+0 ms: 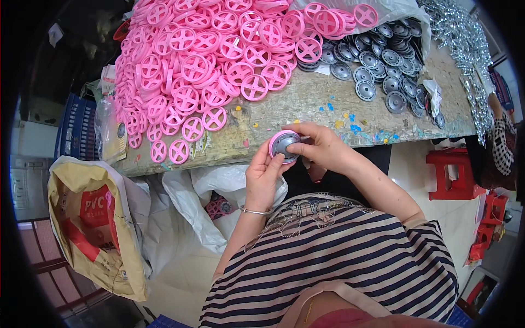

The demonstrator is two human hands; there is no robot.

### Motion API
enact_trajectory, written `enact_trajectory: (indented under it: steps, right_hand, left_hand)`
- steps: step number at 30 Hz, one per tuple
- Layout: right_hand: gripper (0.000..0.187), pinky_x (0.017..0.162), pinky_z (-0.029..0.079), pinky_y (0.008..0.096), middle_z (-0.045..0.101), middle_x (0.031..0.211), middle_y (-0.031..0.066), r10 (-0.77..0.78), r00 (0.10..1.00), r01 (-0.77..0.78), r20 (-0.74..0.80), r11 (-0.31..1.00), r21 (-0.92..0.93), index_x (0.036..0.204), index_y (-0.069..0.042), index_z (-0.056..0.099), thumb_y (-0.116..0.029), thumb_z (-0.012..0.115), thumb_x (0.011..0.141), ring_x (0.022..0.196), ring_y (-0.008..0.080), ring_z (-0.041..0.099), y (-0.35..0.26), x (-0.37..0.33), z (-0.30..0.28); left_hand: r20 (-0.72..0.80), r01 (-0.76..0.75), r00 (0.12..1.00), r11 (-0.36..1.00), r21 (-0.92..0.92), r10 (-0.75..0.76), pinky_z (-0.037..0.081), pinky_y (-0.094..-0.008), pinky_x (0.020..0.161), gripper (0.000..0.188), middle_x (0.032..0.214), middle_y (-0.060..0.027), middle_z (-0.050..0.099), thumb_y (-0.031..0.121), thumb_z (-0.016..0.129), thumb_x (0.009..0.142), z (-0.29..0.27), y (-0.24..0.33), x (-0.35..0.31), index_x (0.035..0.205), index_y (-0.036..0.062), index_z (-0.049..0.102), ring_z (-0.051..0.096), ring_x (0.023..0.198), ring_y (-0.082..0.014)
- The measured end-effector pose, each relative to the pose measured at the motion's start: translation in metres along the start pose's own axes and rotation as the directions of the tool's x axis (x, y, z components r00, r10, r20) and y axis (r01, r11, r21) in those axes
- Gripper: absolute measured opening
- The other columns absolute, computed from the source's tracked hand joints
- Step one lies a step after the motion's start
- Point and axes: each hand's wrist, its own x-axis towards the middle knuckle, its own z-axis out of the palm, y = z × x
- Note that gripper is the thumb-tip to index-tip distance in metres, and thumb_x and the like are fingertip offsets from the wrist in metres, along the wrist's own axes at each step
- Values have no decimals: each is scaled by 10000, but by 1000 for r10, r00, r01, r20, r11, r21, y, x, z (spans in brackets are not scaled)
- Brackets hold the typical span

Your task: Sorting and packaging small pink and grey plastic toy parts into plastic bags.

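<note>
Between my two hands, just off the table's front edge, is a pink toy wheel with a grey hubcap (pixel 284 145) set in its face. My left hand (pixel 261 177) grips its lower left side, thumb on the grey disc. My right hand (pixel 320 146) holds the right side, with its thumb pressed on the disc and fingers around the pink rim. A large heap of pink four-spoked wheels (pixel 194 68) covers the table's left and middle. Grey hubcaps (pixel 391 65) lie piled to the right, partly inside a clear plastic bag (pixel 402 11).
The worn wooden table (pixel 262 120) carries small blue and yellow scraps. Silver tinsel-like strands (pixel 459 44) hang over its right end. Below stand a paper sack (pixel 60 205) and a white bag (pixel 188 202) with wheels inside. A red stool (pixel 451 174) and another person's checked sleeve (pixel 500 136) are at right.
</note>
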Motion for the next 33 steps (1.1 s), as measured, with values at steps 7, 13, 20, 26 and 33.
enact_trajectory:
  steps: [7, 13, 20, 26, 33]
  right_hand:
    - [197, 419, 425, 224, 575, 690, -13, -39, 999, 39, -13, 999, -28, 1016, -46, 591, -115, 663, 847, 529, 58, 508, 13, -4, 9]
    - [281, 380, 366, 194, 575, 702, -3, 138, 990, -135, -29, 988, 71, 1097, -50, 557, -174, 653, 863, 476, 46, 468, -5, -12, 14]
    - [330, 578, 410, 225, 594, 879, 34, 60, 998, -62, 25, 992, 106, 1146, -34, 547, -269, 585, 916, 680, 69, 492, -1, -17, 22]
    - [307, 761, 472, 272, 626, 935, 74, 40, 995, -50, 96, 994, 97, 1108, -1, 573, -256, 556, 937, 848, 113, 565, 6, -14, 25]
    - [303, 809, 468, 376, 633, 972, 187, -121, 993, 117, -17, 982, -145, 1082, -11, 593, -248, 579, 893, 918, 302, 611, 21, 30, 1]
  left_hand:
    - [45, -8, 999, 997, 74, 4, 551, -363, 869, 376, 1212, -131, 542, 43, 460, 956, -6, -2, -3, 1326, -15, 416, 586, 1058, -213]
    - [-10, 7, 1000, 998, -65, -8, 539, -362, 888, 366, 1214, -121, 530, 102, 406, 990, 5, -5, -5, 1343, 8, 391, 581, 1061, -208]
    - [-30, 47, 998, 983, -175, -53, 552, -352, 845, 341, 1204, -132, 533, 165, 357, 1012, 10, -4, -8, 1306, 1, 409, 594, 1051, -212]
    - [-166, -65, 981, 973, 223, 104, 572, -280, 652, 329, 1043, -121, 610, 169, 371, 1006, -15, 7, -18, 1266, -13, 458, 647, 897, -182]
    - [-601, 11, 710, 848, 529, 366, 515, -241, 580, 302, 976, -73, 619, 201, 435, 983, -105, 13, -67, 1140, -16, 576, 603, 720, -124]
